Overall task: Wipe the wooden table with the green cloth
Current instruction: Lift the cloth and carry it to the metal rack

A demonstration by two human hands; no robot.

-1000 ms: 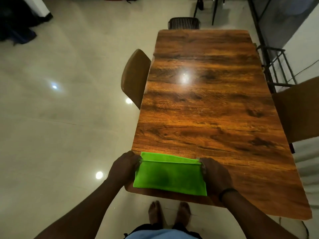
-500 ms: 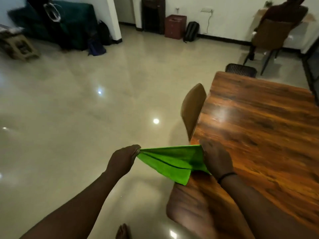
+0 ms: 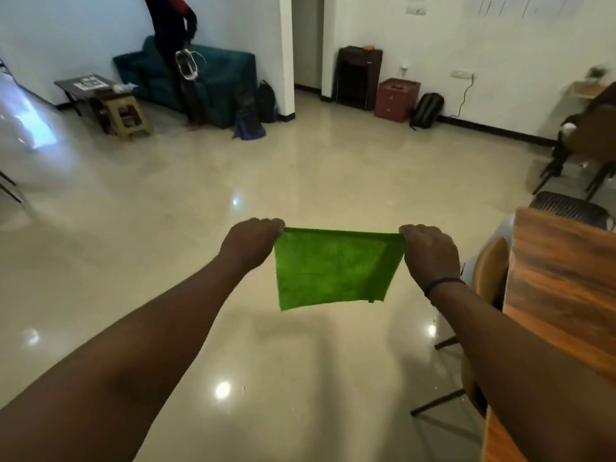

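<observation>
cloth: green cloth [image 3: 335, 266], bright lime, matte fuzzy weave, roughly rectangular; top edge pulled taut and straight, lower edge hanging loose and slanting up toward the right. A darker folded strip is seen down the right side, with a small tab at the lower right corner.
writing: none readable on the cloth. Papers on the far wall and on the low table [image 3: 87, 85] are too blurred to be read.
left hand: left hand [image 3: 250, 243] is closed on the top left corner of the cloth, corner pinched at the fingertips, back of hand toward the camera.
right hand: right hand [image 3: 430, 253] is closed on the top right corner in the same way; a dark band is worn at the wrist.
cloth vs grip: cloth is stretched between the two hands and hangs below them; only the two upper corners are held, the rest is free.
cloth location: held in the air over the glossy floor [image 3: 166, 228], off the table, touching nothing but the hands.
table: wooden table [image 3: 563, 278] is seen at the right edge, reddish-brown grain; the cloth is left of it and apart from it. A brown chair [image 3: 490, 271] stands between the right hand and the table edge.
background: a person [image 3: 173, 28] is seen standing by a teal sofa [image 3: 226, 78] at the far wall.
</observation>
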